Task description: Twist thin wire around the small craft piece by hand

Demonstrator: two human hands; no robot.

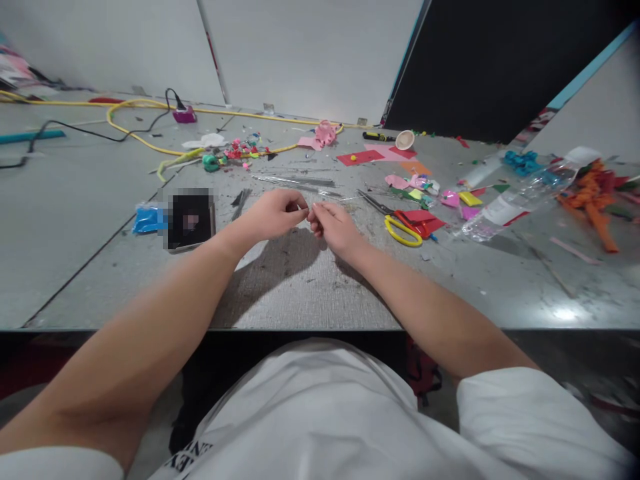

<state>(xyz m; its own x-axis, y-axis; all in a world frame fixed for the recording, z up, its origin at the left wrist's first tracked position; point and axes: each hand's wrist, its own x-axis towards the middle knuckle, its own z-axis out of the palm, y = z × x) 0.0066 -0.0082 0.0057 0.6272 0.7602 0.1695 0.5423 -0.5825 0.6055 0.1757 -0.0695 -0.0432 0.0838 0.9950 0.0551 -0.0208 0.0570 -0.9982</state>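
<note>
A scuffed grey counter point(300, 293) strewn with craft clutter: yellow-handled scissors point(400, 225), a phone point(190, 219), a blue packet point(147, 219), red paper point(360, 158), a clear plastic bottle point(520, 200), orange scraps point(593, 200) and a yellow cable point(130, 133).

white shirt point(320, 413) | partial black letters "ENE" | rest unreadable
</note>
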